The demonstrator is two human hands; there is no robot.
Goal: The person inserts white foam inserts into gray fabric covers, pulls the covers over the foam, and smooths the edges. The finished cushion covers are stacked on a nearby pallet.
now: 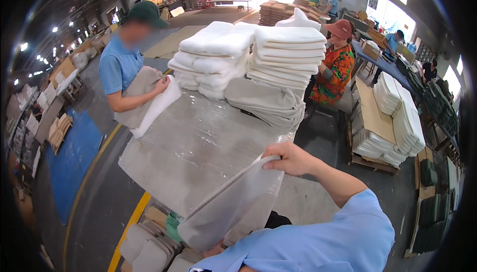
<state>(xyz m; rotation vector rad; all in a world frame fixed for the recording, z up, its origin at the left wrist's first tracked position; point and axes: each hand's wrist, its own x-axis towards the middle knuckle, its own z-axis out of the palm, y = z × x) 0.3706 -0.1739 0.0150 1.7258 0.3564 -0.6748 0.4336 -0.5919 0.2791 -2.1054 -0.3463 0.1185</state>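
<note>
A long grey fabric cushion cover (226, 207) hangs on a slant over the near edge of the plastic-wrapped table (189, 137). My right hand (283, 156) pinches its upper right end between thumb and fingers. Low down, my left hand (214, 248) shows only in part beside the cover's lower end, its fingers hidden by the fabric and my sleeve. A pile of folded grey covers (268, 104) lies on the table's far right, in front of stacked white padding (213, 53). Across at the left, a co-worker in a blue shirt holds a grey cover (139, 98) with white padding.
Finished-looking grey cushions (149, 247) are stacked below the table's near left, next to a green bag (174, 226). Another person in a patterned top (335, 80) stands beyond the far right corner. A loaded pallet (372, 160) of white pads stands to the right.
</note>
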